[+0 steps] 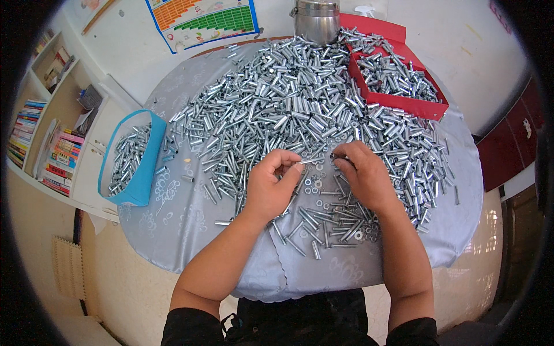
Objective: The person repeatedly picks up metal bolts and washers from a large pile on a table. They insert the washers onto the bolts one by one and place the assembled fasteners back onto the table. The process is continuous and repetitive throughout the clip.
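My left hand (271,184) pinches a thin metal bolt (313,161) between thumb and fingers, its shank pointing right. Close by, my right hand (366,176) has thumb and fingertips drawn together; what they hold, if anything, is too small to make out. Both hands are above the near side of a large heap of silvery sleeves and bolts (277,92). Small nuts and washers (313,183) lie on the cloth between the hands. Nearer to me, loose bolts (340,222) are scattered below my right hand.
A blue bin (138,187) of metal parts stands at the left of the round, grey-clothed table (190,242). At the back right sits a red box (404,104) filled with similar parts, beside a steel canister (317,23). A bookshelf (57,121) is farther left.
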The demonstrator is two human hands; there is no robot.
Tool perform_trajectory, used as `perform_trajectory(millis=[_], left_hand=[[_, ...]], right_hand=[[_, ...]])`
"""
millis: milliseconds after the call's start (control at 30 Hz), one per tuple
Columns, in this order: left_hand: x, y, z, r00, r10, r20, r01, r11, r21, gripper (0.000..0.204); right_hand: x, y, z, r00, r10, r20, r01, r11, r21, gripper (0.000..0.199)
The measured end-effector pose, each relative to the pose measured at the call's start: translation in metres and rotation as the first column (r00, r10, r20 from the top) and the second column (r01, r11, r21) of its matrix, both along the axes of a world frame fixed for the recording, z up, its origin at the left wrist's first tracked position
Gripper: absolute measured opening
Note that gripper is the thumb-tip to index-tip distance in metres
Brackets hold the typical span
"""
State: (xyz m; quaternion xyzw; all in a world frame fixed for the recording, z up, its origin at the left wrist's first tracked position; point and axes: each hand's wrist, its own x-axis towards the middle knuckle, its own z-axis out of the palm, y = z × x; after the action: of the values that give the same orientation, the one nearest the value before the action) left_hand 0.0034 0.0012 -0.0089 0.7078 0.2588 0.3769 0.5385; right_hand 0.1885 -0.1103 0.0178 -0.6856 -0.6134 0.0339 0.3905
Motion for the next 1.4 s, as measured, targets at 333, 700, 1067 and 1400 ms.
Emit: perform_trajectory(millis=[333, 700, 1067, 1400], left_hand=[[0.000, -0.004, 0.006, 0.999, -0.025, -0.031, 0.025, 1.000, -0.006, 0.012], [0.000, -0.006, 0.004, 0.995, -0.102, 0.013, 0.102, 0.960, -0.261, 0.023], [0.000, -0.006, 0.005, 0.982, -0.174, -0.069, 0.164, 0.977, -0.133, 0.025], [0.000, -0.004, 0.017, 1.000, 0.016, 0.005, -0.014, 0.952, -0.305, 0.021]], right_hand=[[-0.005, 0.000, -0.002, 0.999, 0.043, -0.012, -0.043, 0.999, -0.010, 0.015], [-0.011, -0.001, 0.000, 0.970, 0.092, -0.225, -0.077, 0.994, 0.073, 0.020], [-0.014, -0.002, 0.000, 0.803, 0.045, -0.594, -0.088, 0.995, -0.044, 0.017], [-0.001, 0.001, -0.007, 0.995, 0.096, -0.022, -0.095, 0.995, 0.015, 0.012]])
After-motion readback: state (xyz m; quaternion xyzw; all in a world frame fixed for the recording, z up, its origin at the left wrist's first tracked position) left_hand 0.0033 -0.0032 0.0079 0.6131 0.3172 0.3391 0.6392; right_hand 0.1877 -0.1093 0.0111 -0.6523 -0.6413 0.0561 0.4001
